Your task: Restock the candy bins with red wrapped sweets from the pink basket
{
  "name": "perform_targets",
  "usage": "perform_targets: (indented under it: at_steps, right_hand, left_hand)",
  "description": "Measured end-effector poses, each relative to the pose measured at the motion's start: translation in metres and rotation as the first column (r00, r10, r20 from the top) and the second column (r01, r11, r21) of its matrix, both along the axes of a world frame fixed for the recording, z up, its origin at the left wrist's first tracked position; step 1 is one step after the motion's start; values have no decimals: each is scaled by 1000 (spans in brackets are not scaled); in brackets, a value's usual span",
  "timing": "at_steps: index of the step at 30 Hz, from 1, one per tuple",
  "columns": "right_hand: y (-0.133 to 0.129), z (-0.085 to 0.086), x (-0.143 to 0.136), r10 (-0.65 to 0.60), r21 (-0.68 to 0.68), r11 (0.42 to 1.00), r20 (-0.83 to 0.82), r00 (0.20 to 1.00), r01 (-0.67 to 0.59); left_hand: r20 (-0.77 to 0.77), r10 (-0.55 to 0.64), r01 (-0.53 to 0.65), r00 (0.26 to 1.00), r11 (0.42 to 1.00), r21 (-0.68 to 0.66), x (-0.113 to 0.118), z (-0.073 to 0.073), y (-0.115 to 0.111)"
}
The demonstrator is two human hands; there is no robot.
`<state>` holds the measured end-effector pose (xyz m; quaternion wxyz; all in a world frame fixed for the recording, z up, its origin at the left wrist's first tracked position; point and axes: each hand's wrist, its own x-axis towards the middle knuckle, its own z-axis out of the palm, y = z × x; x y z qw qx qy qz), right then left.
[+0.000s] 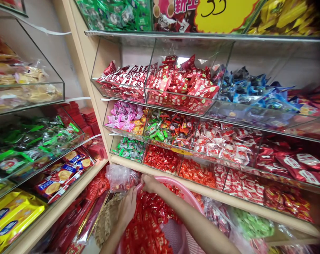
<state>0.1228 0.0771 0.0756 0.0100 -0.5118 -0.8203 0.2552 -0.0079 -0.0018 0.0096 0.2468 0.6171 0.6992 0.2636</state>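
A pink plastic basket (173, 180) full of red-wrapped candies (144, 218) stands below the shelves in front of me. At its far left rim my right hand (150, 184) is closed, its fingers bent and partly hidden. My left hand (128, 201) is just nearer and to the left, fingers pressed together beside the rim, their tips close to the right hand. What either hand pinches I cannot make out. A clear plastic bag (121, 177) with reddish contents lies right behind the left hand, by the lowest shelf edge.
Shelves with clear bins of wrapped candies (162, 158) rise ahead, their wooden edge (160, 173) close to the hands. On the left stand more bins and yellow packets (11, 220). A brown woven item (107, 218) and bags of green candies (252, 224) flank the basket.
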Motion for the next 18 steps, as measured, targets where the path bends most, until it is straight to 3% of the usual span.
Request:
perform_targets:
  at_steps: [4,7,12,18]
  right_hand:
    - [6,-2,18,-90,-38,996,-172,981,85]
    - [9,0,35,-84,-52,996,-245,966,74]
    - [6,3,51,-65,35,996,-287,956,78]
    - [0,-5,55,-14,133,990,-284,959,54]
  left_hand:
    - [-45,4,-6,999,1000,-28,1,4,-2]
    - [-82,-14,13,997,1000,-9,2,4,-3]
    - [-139,-36,41,990,998,37,3,-1,-2]
    - [-140,-53,58,989,998,28,4,-3,0]
